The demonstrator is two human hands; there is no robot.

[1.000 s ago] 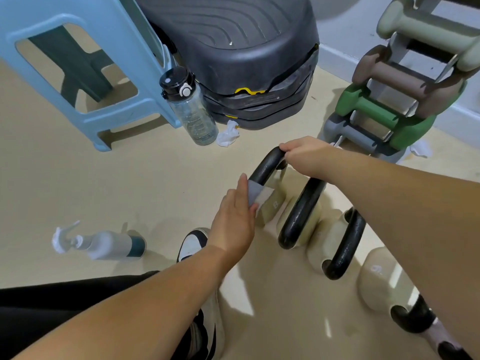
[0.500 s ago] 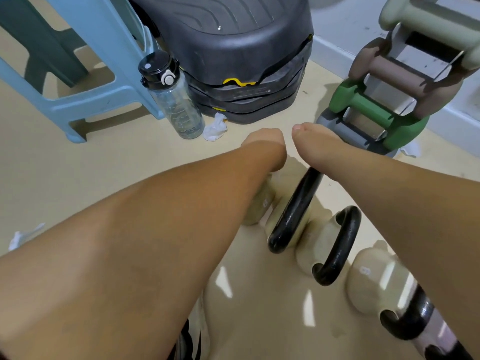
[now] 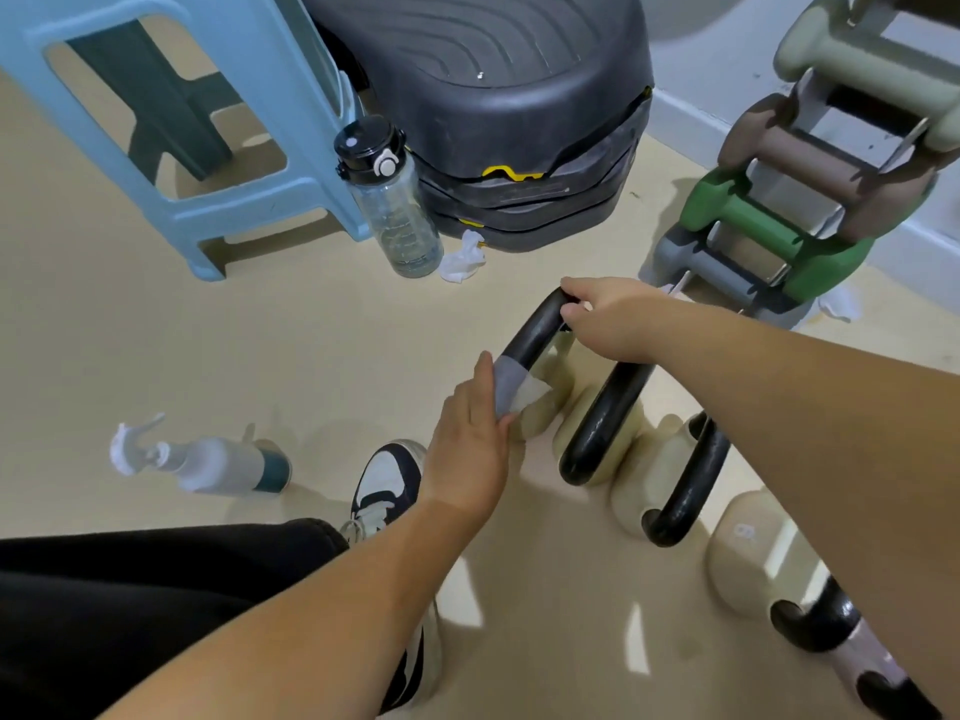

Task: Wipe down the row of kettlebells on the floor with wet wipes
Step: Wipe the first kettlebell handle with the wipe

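Observation:
A row of cream kettlebells with black handles runs from the middle of the floor toward the lower right. My right hand (image 3: 610, 317) grips the top of the black handle (image 3: 535, 327) of the farthest kettlebell (image 3: 545, 402). My left hand (image 3: 470, 433) presses a wet wipe (image 3: 514, 387) around the lower left part of that same handle. The second kettlebell's handle (image 3: 602, 423) and the third kettlebell's handle (image 3: 685, 491) stand beside it. My right forearm hides part of a fourth kettlebell (image 3: 748, 558).
A spray bottle (image 3: 208, 462) lies on the floor at the left. A clear water bottle (image 3: 392, 205), a crumpled wipe (image 3: 462, 259), a blue stool (image 3: 171, 122), black step platforms (image 3: 509, 111) and a dumbbell rack (image 3: 810, 189) stand behind. My shoe (image 3: 387, 485) is near my left hand.
Half a second ago my left arm reached far over the first kettlebell; it has drawn back, and the wipe is wrapped on the lower handle again. My right hand stays on the handle top.

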